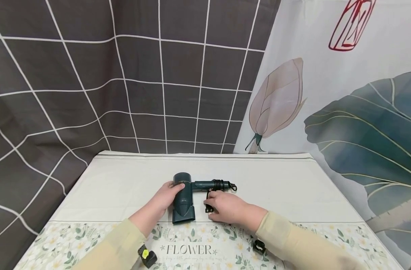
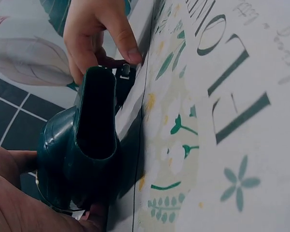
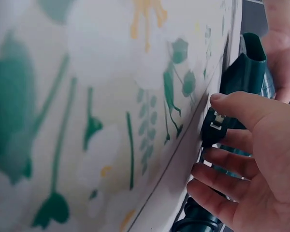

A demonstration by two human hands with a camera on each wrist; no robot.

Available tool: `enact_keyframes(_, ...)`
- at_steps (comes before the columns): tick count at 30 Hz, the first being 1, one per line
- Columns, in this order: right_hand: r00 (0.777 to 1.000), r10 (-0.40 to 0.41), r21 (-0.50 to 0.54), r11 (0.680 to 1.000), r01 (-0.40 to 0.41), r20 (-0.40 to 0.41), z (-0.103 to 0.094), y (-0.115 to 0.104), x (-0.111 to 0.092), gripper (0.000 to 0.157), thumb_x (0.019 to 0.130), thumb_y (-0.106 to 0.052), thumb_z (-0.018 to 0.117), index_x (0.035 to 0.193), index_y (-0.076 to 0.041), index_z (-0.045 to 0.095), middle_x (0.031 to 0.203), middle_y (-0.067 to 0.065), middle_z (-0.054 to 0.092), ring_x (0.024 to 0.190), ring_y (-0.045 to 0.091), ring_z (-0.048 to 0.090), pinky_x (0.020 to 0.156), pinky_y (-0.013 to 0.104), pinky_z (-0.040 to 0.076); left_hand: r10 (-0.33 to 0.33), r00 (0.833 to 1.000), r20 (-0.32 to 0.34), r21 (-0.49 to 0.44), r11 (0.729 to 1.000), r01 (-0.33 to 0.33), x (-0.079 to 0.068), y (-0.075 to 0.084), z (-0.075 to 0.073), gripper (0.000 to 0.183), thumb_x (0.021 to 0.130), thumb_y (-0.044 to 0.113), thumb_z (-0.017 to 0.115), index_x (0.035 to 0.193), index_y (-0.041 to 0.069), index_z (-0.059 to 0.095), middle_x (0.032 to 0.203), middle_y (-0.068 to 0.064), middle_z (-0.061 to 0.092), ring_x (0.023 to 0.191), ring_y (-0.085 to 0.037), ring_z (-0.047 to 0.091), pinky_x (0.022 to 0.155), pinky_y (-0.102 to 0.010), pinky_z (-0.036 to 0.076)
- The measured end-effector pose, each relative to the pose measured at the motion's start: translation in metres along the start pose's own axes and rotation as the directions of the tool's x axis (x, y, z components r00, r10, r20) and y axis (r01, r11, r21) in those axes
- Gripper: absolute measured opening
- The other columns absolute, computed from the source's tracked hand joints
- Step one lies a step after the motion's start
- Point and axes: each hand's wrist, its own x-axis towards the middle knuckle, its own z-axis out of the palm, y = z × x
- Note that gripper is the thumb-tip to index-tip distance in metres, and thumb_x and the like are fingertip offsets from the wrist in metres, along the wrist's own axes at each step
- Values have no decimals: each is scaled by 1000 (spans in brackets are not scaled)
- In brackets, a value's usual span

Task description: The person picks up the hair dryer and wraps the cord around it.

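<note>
A dark green hair dryer (image 1: 183, 198) lies on the table, its flat nozzle (image 2: 97, 113) facing the near side and its handle (image 1: 202, 185) pointing right. My left hand (image 1: 166, 195) grips the barrel from the left, thumb on top; its other fingers are partly hidden. The black cord (image 1: 219, 184) is wound round the handle, ending in a small loop at the tip. Just below the handle, my right hand (image 1: 227, 206) pinches the black plug (image 3: 215, 126) between thumb and forefinger, the other fingers loosely bent. Metal prongs (image 2: 125, 71) show on the plug.
The table is covered by a white cloth (image 1: 131, 180) with a floral band along the near side, printed "FLOWER". A dark grid-patterned curtain (image 1: 141, 93) hangs behind and to the left. At the right hangs a white sheet (image 1: 313, 123) with a painted flower and leaves.
</note>
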Motion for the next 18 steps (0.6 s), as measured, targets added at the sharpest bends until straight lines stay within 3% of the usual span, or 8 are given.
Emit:
enact_keyframes(3,1000,14,10,1000,-15,12,-1,0,1,42,90,-32,71,124,-8,68,112,3,61,99,15,60,86,30,52,-11,1000,-9,-8,1000,11,-1,1,-1,82,97,45,57,154,-3,22,151,-31,34,137,-47,36,111,-61,24)
enact_keyframes(12,999,43,19,999,-43,24,-2,0,0,44,91,-35,71,128,-10,66,114,3,61,101,14,60,86,31,52,9,1000,-2,-1,1000,-9,1,-2,-2,82,97,42,58,154,-5,22,153,-30,32,138,-47,34,111,-62,24)
enact_keyframes(18,996,75,102,992,-79,40,-4,6,-3,54,90,-41,71,134,-12,59,116,1,60,93,10,58,85,33,51,1,1000,21,-58,998,0,2,-3,-4,84,97,42,57,153,-8,20,151,-32,33,138,-46,36,112,-58,27)
